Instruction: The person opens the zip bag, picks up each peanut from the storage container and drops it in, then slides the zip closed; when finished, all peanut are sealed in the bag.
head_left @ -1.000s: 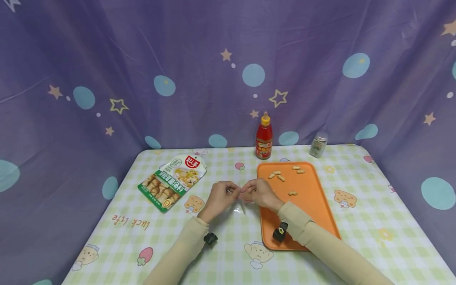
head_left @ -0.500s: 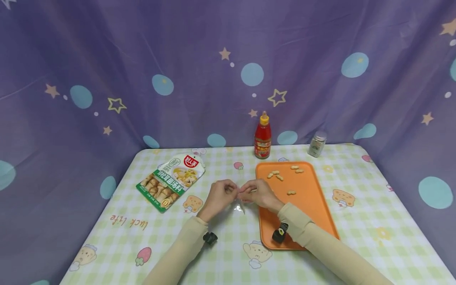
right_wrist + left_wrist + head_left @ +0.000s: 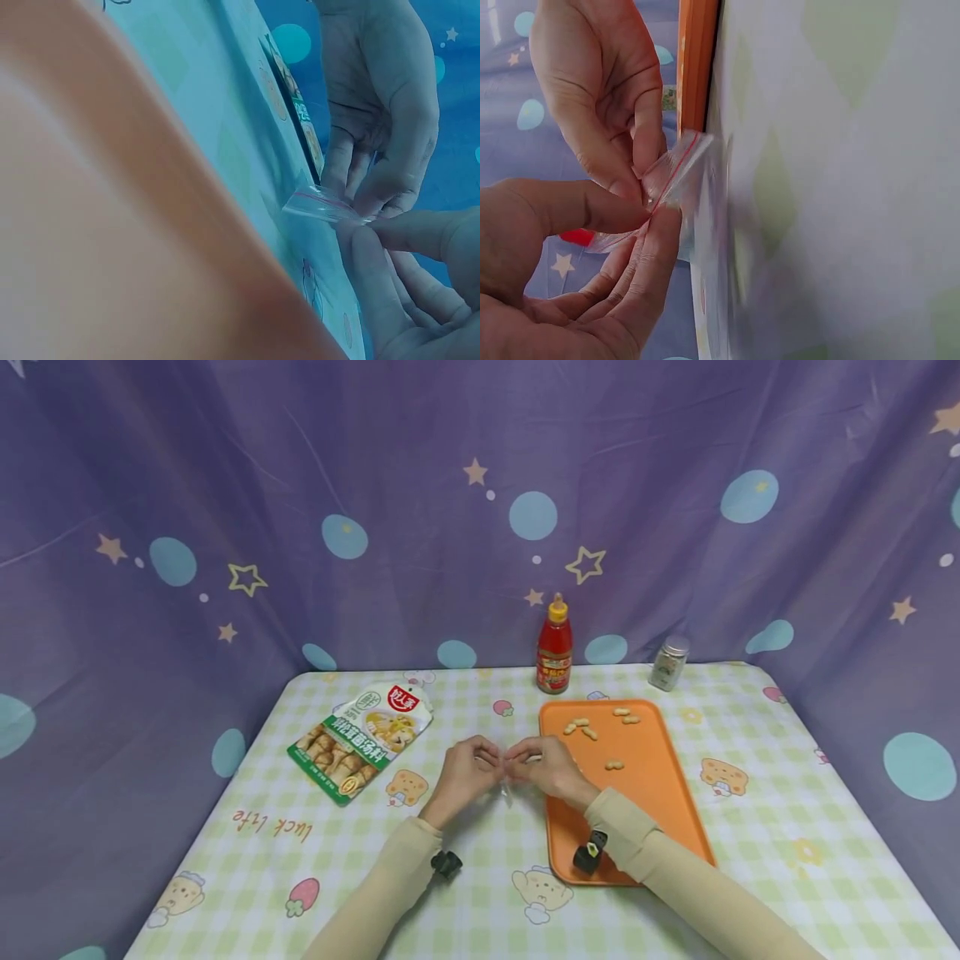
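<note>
A small clear zip bag (image 3: 684,169) with a red line along its seal is held between both hands, above the table. My left hand (image 3: 467,778) pinches it between thumb and fingers, close to the seal. On the other side my right hand (image 3: 551,768) pinches the same bag, its fingertips almost meeting the left ones. In the right wrist view the bag's seal end (image 3: 319,205) sticks out past the fingers. Most of the bag is hidden by the hands in the head view. Whether it contains anything I cannot tell.
An orange tray (image 3: 660,802) with several peanuts (image 3: 590,734) lies under the right wrist. A green and white food packet (image 3: 363,742) lies at the left. At the back stand a red sauce bottle (image 3: 554,647) and a small lidded jar (image 3: 669,664).
Both hands stay nearly in place, still pinching the bag. The lower part of the bag hangs slightly differently between them. Tray, packet, bottle and jar have not moved.
</note>
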### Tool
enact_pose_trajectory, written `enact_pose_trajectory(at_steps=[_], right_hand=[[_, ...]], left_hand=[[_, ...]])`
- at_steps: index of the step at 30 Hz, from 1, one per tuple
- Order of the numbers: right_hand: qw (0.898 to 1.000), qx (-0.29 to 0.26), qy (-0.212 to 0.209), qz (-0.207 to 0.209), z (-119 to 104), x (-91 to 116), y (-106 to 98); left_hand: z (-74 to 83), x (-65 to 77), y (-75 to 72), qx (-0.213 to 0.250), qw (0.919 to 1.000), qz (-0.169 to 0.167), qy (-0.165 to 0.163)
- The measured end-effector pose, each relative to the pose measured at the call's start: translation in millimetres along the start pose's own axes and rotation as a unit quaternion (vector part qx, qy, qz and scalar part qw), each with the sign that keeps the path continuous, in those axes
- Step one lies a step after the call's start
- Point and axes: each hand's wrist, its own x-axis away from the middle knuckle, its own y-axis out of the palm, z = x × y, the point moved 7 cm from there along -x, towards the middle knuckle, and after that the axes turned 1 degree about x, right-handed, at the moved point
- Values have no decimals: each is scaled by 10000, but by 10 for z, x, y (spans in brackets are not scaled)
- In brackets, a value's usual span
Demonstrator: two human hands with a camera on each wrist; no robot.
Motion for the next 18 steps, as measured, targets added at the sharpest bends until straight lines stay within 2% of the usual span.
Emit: enact_pose_trajectory(at_steps=[7,18], right_hand=[[9994,-48,100,314,33,-9,-52],[9991,-263,233,229,49,-22,-61]], left_hand=[[38,31,13,-84,9999,37,123],[60,35,10,-353,9989,239,178]])
